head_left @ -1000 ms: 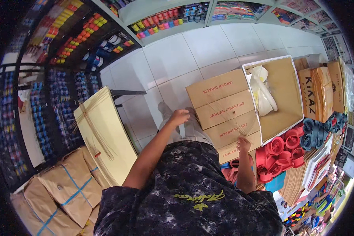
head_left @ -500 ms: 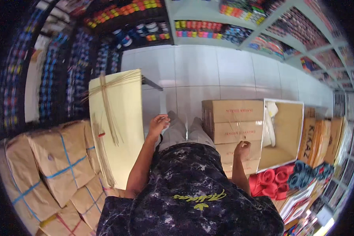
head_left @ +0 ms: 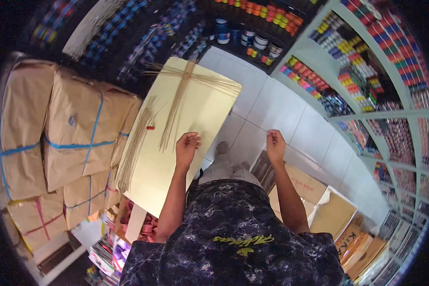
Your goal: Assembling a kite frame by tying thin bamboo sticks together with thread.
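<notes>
My left hand (head_left: pixel 188 147) is over the right edge of a cream tabletop (head_left: pixel 209 114), its fingers loosely bent and slightly apart, with nothing seen in them. Out past the table, above the tiled floor, my right hand (head_left: pixel 275 147) has thumb and fingertips pinched together. Whatever is between them is too fine to make out. On the tabletop lies a bundle of thin brown strands (head_left: pixel 175 112), crossed near its top by more strands (head_left: pixel 214 82). Another bundle of strands (head_left: pixel 134 148) runs along the left edge, with a small red piece (head_left: pixel 150 127) beside it.
Paper-wrapped parcels (head_left: pixel 76 124) tied with blue cord are stacked on the left. Cardboard boxes (head_left: pixel 305 185) stand at the lower right, near my right forearm. Shelves of colourful goods (head_left: pixel 352 62) line the far and right sides. White tiled floor (head_left: pixel 271 100) lies between.
My view has turned left, bringing the table nearer the middle. My right hand has moved from above the cardboard boxes to above the floor. My left hand is now over the table's edge.
</notes>
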`<state>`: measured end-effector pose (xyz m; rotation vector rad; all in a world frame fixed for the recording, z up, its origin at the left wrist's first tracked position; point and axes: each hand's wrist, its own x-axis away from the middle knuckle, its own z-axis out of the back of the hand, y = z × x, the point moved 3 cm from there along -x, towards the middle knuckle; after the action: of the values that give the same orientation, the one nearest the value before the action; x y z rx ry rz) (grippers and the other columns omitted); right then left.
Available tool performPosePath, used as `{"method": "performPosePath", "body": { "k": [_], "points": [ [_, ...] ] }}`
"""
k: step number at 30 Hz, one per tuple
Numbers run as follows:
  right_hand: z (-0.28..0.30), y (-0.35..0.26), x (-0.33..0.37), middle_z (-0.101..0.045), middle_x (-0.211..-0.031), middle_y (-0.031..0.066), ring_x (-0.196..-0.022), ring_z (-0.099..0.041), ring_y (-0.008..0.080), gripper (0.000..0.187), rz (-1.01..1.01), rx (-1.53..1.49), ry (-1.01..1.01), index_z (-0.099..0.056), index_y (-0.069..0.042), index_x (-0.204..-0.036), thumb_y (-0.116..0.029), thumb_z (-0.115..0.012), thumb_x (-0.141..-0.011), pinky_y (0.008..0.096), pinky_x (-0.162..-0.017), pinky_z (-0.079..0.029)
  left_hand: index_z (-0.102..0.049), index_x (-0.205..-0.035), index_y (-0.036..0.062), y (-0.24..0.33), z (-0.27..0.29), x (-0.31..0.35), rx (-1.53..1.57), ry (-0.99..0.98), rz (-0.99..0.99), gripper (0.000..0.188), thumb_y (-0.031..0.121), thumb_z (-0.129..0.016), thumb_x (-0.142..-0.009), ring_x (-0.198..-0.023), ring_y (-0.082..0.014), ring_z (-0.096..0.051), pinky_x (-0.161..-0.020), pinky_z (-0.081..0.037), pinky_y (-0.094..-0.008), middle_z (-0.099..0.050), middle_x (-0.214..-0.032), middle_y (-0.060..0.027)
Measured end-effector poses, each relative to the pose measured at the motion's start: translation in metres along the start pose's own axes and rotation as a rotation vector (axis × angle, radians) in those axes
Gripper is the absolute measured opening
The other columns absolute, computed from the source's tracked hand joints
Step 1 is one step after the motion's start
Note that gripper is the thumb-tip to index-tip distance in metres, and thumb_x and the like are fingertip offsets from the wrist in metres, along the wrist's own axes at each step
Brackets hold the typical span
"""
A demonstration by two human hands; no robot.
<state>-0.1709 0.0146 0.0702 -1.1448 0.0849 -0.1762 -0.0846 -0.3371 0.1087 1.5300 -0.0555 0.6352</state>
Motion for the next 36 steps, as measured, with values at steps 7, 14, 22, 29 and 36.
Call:
{"method": "performPosePath", "body": {
  "k": [7,14,22,29,36],
  "points": [
    [-0.120,-0.064,-0.032,-0.071,-0.088,0.0032,-0.075,-0.064,0.0109,0.009,0.070,-0.073,-0.372,-0.069,-0.006,-0.102,-0.007,-0.065,-0.094,0.0267,-0.068,-0.051,-0.065,-0.114,0.0004,-0.013,0.053,-0.009,-0.019,0.218,-0.107,0.019,0.005,-0.053,-0.100,-0.085,-0.0139,-0.067,-0.074,-0.055,-0.0275,-0.070,-0.097,-0.0082],
    [-0.160,-0.096,-0.051,-0.073,-0.091,0.0064,-0.077,-0.068,0.0148,0.010,0.120,-0.014,-0.554,-0.070,-0.006,-0.103,-0.008,-0.066,-0.093,0.0305,-0.071,-0.054,-0.068,-0.109,-0.0010,-0.013,0.070,-0.016,-0.040,0.350,-0.114,0.017,0.005,-0.057,-0.097,-0.081,-0.0133,-0.066,-0.071,-0.055,-0.0270,-0.071,-0.093,-0.0082],
    [-0.211,-0.120,-0.118,-0.072,-0.092,0.0095,-0.079,-0.070,0.0175,0.016,0.219,0.025,-0.645,-0.070,-0.007,-0.107,-0.009,-0.068,-0.091,0.0312,-0.073,-0.055,-0.071,-0.108,0.0023,0.038,0.059,-0.085,-0.297,0.403,-0.174,0.017,0.008,-0.062,-0.094,-0.076,-0.0125,-0.068,-0.073,-0.055,-0.0276,-0.073,-0.087,-0.0083],
    [-0.264,-0.138,-0.168,-0.071,-0.098,0.0116,-0.084,-0.069,0.0280,0.023,0.443,0.360,-0.744,-0.073,-0.009,-0.110,-0.012,-0.069,-0.087,0.0387,-0.076,-0.055,-0.074,-0.098,0.0066,0.075,0.030,-0.181,-0.575,0.438,-0.177,0.016,0.013,-0.063,-0.088,-0.084,-0.0341,-0.073,-0.075,-0.058,-0.0428,-0.073,-0.091,-0.0197],
    [-0.286,-0.146,-0.182,-0.068,-0.102,0.0148,-0.092,-0.068,0.0347,0.020,0.515,0.513,-0.909,-0.071,-0.010,-0.102,-0.017,-0.068,-0.084,0.0465,-0.079,-0.056,-0.074,-0.093,0.0131,0.069,0.023,-0.223,-0.952,0.403,-0.017,0.016,0.023,-0.064,-0.086,-0.084,-0.0388,-0.069,-0.075,-0.056,-0.0500,-0.069,-0.089,-0.0174]
  ]
}}
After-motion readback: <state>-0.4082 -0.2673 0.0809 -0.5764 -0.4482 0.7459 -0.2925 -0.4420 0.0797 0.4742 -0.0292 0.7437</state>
